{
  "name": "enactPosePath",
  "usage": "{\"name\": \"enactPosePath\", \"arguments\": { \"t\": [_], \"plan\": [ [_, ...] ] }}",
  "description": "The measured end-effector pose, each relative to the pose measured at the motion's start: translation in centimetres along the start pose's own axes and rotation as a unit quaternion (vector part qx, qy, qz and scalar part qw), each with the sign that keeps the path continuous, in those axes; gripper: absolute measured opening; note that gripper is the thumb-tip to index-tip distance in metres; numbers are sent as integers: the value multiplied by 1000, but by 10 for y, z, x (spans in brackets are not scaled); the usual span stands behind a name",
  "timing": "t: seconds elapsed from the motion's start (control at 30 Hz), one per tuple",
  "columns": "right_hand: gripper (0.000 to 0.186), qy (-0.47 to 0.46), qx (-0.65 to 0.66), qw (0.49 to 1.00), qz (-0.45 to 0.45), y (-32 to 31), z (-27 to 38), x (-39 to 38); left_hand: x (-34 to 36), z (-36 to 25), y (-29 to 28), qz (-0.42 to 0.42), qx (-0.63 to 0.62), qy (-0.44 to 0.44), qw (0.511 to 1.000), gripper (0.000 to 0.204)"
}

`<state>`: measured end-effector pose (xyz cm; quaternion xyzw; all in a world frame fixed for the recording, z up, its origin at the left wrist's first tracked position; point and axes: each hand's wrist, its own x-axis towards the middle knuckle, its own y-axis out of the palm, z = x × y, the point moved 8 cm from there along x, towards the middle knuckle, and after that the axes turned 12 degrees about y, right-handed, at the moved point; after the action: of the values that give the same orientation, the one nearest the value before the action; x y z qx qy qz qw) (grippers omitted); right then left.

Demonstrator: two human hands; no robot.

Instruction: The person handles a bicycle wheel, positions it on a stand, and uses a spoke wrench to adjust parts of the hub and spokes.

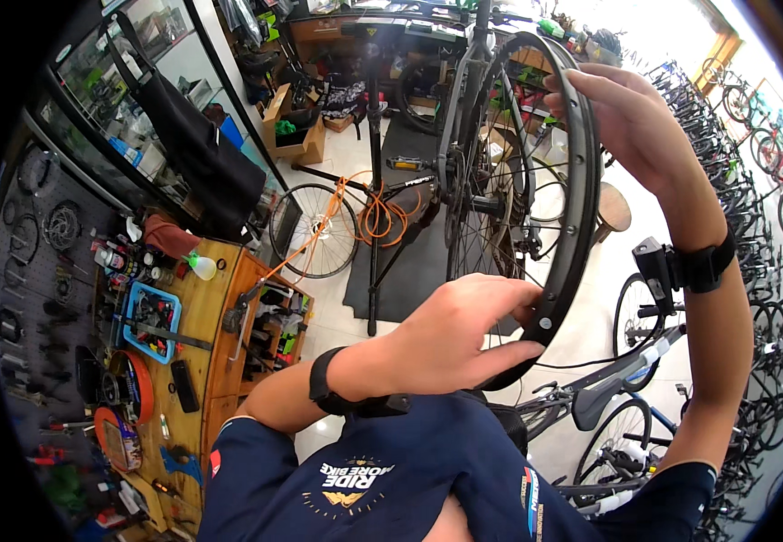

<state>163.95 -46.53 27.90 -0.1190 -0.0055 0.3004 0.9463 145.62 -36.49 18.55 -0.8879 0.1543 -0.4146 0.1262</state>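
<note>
A bicycle wheel (577, 203) with a black rim stands upright in front of me, its rim bed turned toward me. Evenly spaced holes run along that bed, and no tyre shows on it. Thin spokes lead toward the hub, partly hidden among bike parts behind. My left hand (464, 330) pinches the rim's lower part between thumb and fingers. Higher up, my right hand (631, 126) grips the far upper part, thumb on the bed and fingertips over the side. Just behind the wheel is a dark bicycle (459, 117) with a pedal (406, 163) showing.
A repair stand post (374, 135) rises beside the bicycle above a dark mat (391, 289). At left, a wooden workbench (197, 312) carries a blue tray (177, 307) and tools. An orange hose (382, 217) loops near another wheel. Parked bikes and a round stool (615, 208) are at right.
</note>
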Motion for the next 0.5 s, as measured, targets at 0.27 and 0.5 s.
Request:
{"name": "enactPosePath", "arguments": {
  "t": [0.27, 0.5],
  "plan": [
    [39, -36, 45, 998, -24, -14, -17, 0, 0, 3, -8, -23, 9, 58, 998, 46],
    [35, 76, 96, 985, -118, -80, -149, 19, 0, 5, -7, -2, 7, -11, 1000, 39]
  ]
}}
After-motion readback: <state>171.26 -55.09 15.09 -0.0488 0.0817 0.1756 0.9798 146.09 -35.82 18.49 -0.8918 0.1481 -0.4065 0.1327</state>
